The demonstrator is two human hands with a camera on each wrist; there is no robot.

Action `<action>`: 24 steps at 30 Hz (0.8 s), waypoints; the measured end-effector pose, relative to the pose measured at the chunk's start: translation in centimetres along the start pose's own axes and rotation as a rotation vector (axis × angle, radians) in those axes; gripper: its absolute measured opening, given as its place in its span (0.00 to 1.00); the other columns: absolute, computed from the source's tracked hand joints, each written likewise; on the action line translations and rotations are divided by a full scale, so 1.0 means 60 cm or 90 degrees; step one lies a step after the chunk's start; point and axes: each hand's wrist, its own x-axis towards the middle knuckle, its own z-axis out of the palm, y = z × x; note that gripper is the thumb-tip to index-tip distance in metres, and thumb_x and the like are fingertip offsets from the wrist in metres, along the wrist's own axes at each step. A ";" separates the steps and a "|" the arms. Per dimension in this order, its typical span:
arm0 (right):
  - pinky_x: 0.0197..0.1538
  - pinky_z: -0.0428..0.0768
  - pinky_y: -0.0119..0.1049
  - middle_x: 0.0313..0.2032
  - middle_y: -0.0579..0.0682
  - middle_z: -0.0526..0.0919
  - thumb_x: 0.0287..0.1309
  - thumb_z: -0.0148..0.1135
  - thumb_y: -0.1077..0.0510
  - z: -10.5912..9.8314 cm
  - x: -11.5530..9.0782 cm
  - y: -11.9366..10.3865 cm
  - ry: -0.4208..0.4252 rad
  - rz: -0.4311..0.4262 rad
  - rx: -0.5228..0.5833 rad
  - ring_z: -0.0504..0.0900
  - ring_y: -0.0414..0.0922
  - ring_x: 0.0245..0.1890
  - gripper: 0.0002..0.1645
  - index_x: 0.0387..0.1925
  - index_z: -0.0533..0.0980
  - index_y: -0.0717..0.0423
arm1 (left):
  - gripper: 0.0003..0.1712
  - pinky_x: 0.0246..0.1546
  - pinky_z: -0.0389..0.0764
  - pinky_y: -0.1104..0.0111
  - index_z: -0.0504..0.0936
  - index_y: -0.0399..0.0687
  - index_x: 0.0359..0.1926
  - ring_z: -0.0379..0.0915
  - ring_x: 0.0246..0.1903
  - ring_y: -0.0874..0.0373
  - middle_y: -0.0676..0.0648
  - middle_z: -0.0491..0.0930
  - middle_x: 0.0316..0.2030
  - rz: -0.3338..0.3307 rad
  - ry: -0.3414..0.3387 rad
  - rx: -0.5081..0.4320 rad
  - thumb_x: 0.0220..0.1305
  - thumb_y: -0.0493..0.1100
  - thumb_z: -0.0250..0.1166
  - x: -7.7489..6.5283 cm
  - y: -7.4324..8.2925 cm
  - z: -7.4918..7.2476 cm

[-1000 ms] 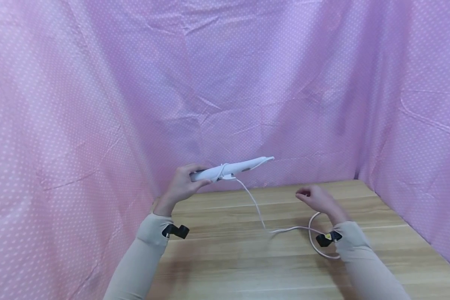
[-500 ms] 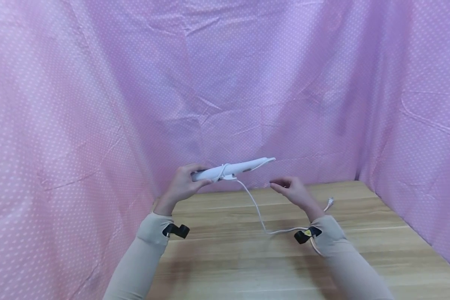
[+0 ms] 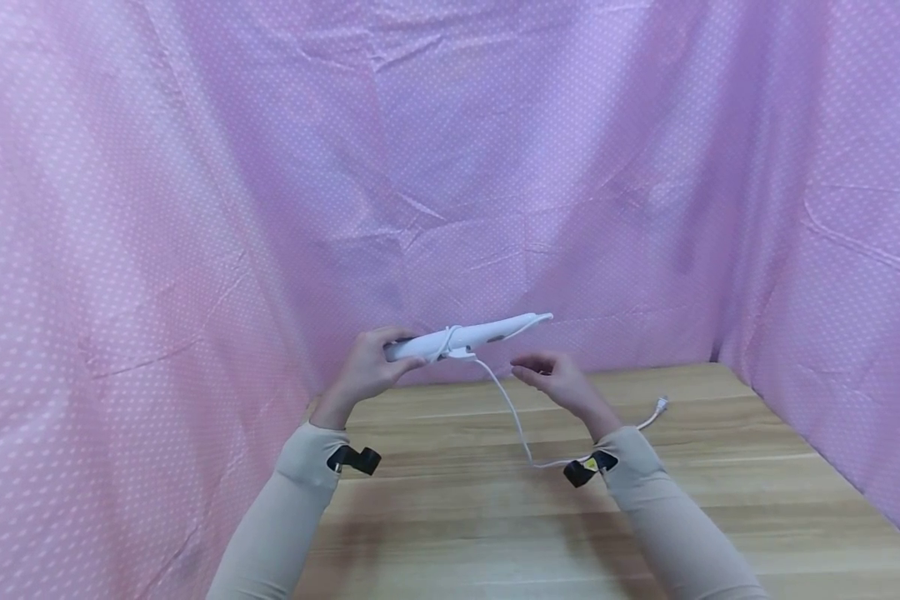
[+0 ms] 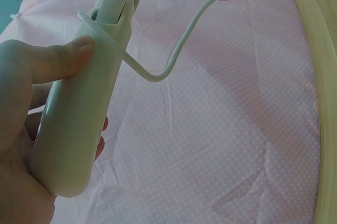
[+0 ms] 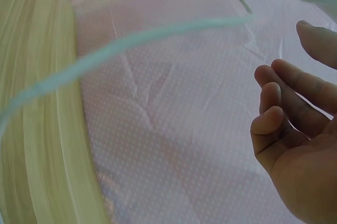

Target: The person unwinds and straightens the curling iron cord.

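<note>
My left hand (image 3: pixel 367 367) grips one end of a long white corded appliance (image 3: pixel 487 334), shaped like a hair straightener, and holds it above the far part of the table. In the left wrist view, the thumb lies along the body (image 4: pixel 79 119) while the other fingers wrap behind it. White cord (image 3: pixel 512 412) loops round the middle of the appliance, then hangs down towards the table. To the right of the hanging cord is my right hand (image 3: pixel 562 385), fingers loosely bent and holding nothing. Its thumb stands apart from the fingers in the right wrist view (image 5: pixel 300 124).
The cord runs right across the wooden table (image 3: pixel 465 517), under the right wrist, to a white plug (image 3: pixel 662 404) at the back right. Pink dotted cloth (image 3: pixel 525 208) hangs behind the table and on both sides. Each wrist carries a black camera mount (image 3: pixel 356 460).
My right hand has moved left towards the appliance and the hanging cord. The plug has come into view behind the right forearm. The left hand and the appliance have barely moved.
</note>
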 end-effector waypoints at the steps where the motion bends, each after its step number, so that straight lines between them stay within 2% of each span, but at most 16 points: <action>1: 0.40 0.78 0.32 0.42 0.57 0.86 0.61 0.65 0.52 0.004 0.002 -0.001 -0.003 -0.002 0.005 0.81 0.40 0.37 0.17 0.47 0.82 0.59 | 0.20 0.36 0.80 0.63 0.85 0.44 0.45 0.80 0.35 0.55 0.45 0.86 0.41 0.001 0.001 0.001 0.50 0.43 0.77 0.000 -0.001 0.001; 5: 0.37 0.77 0.30 0.40 0.58 0.86 0.60 0.67 0.55 0.023 0.005 -0.009 -0.015 -0.015 0.027 0.81 0.41 0.35 0.16 0.46 0.82 0.60 | 0.20 0.35 0.80 0.63 0.86 0.44 0.45 0.80 0.34 0.56 0.45 0.86 0.40 -0.003 0.004 0.004 0.49 0.43 0.77 0.001 -0.001 0.002; 8: 0.35 0.77 0.30 0.37 0.60 0.86 0.60 0.66 0.58 0.032 0.000 -0.038 -0.018 -0.031 0.021 0.79 0.39 0.31 0.14 0.44 0.82 0.63 | 0.20 0.34 0.79 0.64 0.86 0.45 0.45 0.80 0.33 0.56 0.45 0.86 0.40 -0.007 0.006 0.004 0.49 0.43 0.77 0.000 0.000 0.003; 12: 0.34 0.76 0.29 0.36 0.63 0.86 0.60 0.65 0.60 0.044 0.003 -0.038 -0.001 -0.032 -0.008 0.77 0.36 0.28 0.11 0.42 0.83 0.64 | 0.20 0.34 0.79 0.65 0.86 0.45 0.45 0.80 0.34 0.55 0.45 0.86 0.40 -0.005 0.010 -0.001 0.49 0.43 0.77 -0.001 0.000 0.006; 13: 0.34 0.76 0.29 0.35 0.63 0.86 0.60 0.65 0.60 0.048 0.006 -0.028 0.004 -0.033 -0.012 0.77 0.35 0.28 0.11 0.41 0.83 0.64 | 0.20 0.34 0.79 0.65 0.86 0.45 0.45 0.80 0.34 0.55 0.45 0.86 0.40 -0.003 0.010 -0.003 0.49 0.43 0.77 -0.002 0.000 0.006; 15: 0.33 0.75 0.30 0.34 0.60 0.86 0.59 0.67 0.58 0.053 0.012 -0.012 0.014 -0.017 -0.017 0.77 0.36 0.28 0.11 0.40 0.83 0.62 | 0.20 0.34 0.79 0.65 0.86 0.44 0.45 0.80 0.34 0.56 0.45 0.86 0.40 -0.001 0.012 -0.006 0.49 0.43 0.77 -0.002 0.000 0.007; 19: 0.33 0.75 0.31 0.30 0.51 0.86 0.58 0.68 0.55 0.056 0.010 -0.015 0.012 0.001 -0.028 0.77 0.38 0.27 0.11 0.37 0.84 0.59 | 0.20 0.34 0.80 0.65 0.86 0.43 0.44 0.80 0.34 0.56 0.44 0.86 0.40 0.009 0.016 -0.009 0.49 0.43 0.78 -0.002 0.001 0.009; 21: 0.31 0.75 0.31 0.28 0.49 0.85 0.57 0.69 0.54 0.056 0.007 -0.017 0.003 -0.003 -0.039 0.77 0.39 0.27 0.10 0.35 0.83 0.58 | 0.20 0.33 0.80 0.65 0.86 0.42 0.44 0.80 0.33 0.56 0.44 0.86 0.40 0.014 0.019 -0.009 0.48 0.43 0.78 -0.002 0.002 0.009; 24: 0.30 0.75 0.29 0.26 0.48 0.83 0.57 0.69 0.56 0.053 0.000 -0.015 -0.027 -0.034 -0.063 0.76 0.37 0.26 0.08 0.32 0.83 0.58 | 0.21 0.34 0.81 0.64 0.85 0.41 0.45 0.81 0.35 0.55 0.43 0.86 0.40 0.017 0.018 -0.011 0.49 0.43 0.77 -0.003 0.002 0.008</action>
